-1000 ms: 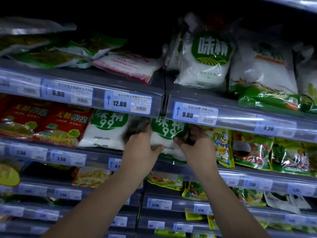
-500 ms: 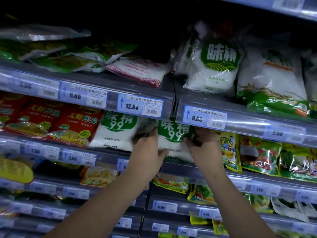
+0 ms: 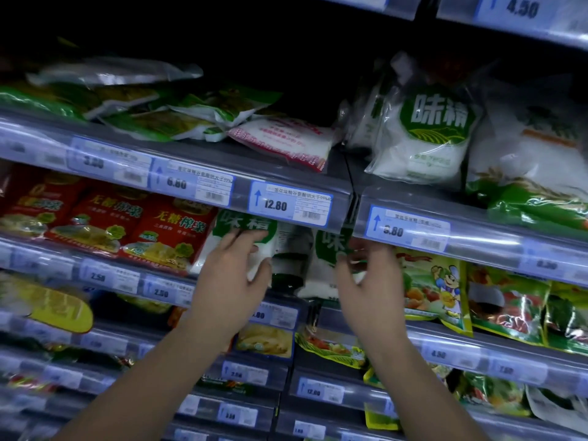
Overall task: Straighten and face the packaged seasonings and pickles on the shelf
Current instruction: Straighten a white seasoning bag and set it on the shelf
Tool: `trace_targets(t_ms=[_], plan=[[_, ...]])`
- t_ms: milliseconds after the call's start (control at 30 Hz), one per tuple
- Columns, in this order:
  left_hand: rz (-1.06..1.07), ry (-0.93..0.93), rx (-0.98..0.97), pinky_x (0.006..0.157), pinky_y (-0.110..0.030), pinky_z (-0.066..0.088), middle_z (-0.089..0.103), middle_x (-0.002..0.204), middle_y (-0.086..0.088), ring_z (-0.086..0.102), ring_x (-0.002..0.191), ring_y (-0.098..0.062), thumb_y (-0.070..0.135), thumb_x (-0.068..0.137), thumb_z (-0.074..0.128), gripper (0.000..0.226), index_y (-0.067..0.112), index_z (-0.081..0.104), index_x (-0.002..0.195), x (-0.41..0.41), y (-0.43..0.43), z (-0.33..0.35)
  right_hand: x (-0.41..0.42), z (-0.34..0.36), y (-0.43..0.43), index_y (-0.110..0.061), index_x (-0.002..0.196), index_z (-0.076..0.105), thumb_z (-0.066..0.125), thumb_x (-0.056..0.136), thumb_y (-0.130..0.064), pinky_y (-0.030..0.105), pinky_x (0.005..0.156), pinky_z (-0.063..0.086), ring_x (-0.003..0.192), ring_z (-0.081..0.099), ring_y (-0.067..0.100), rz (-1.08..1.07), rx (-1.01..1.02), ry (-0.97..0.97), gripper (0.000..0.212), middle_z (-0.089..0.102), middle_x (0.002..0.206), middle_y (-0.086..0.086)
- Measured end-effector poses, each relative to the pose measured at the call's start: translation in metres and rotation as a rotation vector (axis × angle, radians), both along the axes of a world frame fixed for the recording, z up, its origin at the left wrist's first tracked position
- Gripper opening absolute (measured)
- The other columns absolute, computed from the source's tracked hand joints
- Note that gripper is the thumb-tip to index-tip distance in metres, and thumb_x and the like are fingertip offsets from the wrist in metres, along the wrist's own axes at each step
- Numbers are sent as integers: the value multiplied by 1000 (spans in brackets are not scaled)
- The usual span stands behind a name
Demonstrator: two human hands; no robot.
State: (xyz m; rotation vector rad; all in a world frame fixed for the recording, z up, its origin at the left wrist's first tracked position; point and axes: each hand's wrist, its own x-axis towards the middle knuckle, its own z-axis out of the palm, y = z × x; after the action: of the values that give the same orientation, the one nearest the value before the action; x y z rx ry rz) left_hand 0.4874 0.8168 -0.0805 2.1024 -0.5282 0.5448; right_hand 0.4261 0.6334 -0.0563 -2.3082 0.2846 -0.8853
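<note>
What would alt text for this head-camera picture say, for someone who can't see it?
Two bare hands reach into a shop shelf: the left hand rests on a white MSG bag, the right hand, blurred, is at a second MSG bag beside it. Red pickle packets lie to the left, under blue price tags.

Shelf I face (image 3: 95,275): red pickle packs (image 3: 171,230) at left, white seasoning bags (image 3: 211,246) centre, yellow-green packs (image 3: 436,288) right.

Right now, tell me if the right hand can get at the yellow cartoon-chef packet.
Probably yes. The yellow cartoon-chef packet stands just right of the right hand, its front uncovered and nothing between them.
</note>
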Motion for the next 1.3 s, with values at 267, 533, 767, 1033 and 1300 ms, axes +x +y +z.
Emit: trace_targets(t_ms=[267,533,767,1033,1300], plan=[[206,142,62,81,-32,39,57,117,-8,47,110,-24,25,93,63,40,11,55,130,27,52,-27,68,-2,82,-2,144,32,62,93,-47,17,58,36,91,62,19,201,181,417,75,64,125,11],[46,268,-215,91,-38,54,66,118,7,62,107,-14,33,96,60,38,21,57,132,10,60,-4,72,8,72,-4,93,71,80,84,-23,41,78,59,82,72,28,127,600,233,23,77,94,16],[-120,746,-572,59,-27,59,77,92,0,74,77,-9,21,88,73,13,15,72,99,-20,70,15,21,-8,55,-19,122,58,79,85,-15,50,94,58,103,71,26,355,736,200,42,73,113,6],[-339,913,-868,66,-30,62,76,84,-8,72,75,-21,4,70,76,12,12,80,79,-71,63,2,-31,-44,44,-13,106,72,66,86,-39,56,97,55,105,72,26,570,1222,410,33,79,111,5],[-192,854,-814,57,-27,55,75,74,-5,68,68,-21,11,76,69,12,14,80,77,-102,87,-15,-58,-54,41,-11,90,79,78,73,-36,54,88,53,94,65,35,668,1265,396,30,75,106,24]])
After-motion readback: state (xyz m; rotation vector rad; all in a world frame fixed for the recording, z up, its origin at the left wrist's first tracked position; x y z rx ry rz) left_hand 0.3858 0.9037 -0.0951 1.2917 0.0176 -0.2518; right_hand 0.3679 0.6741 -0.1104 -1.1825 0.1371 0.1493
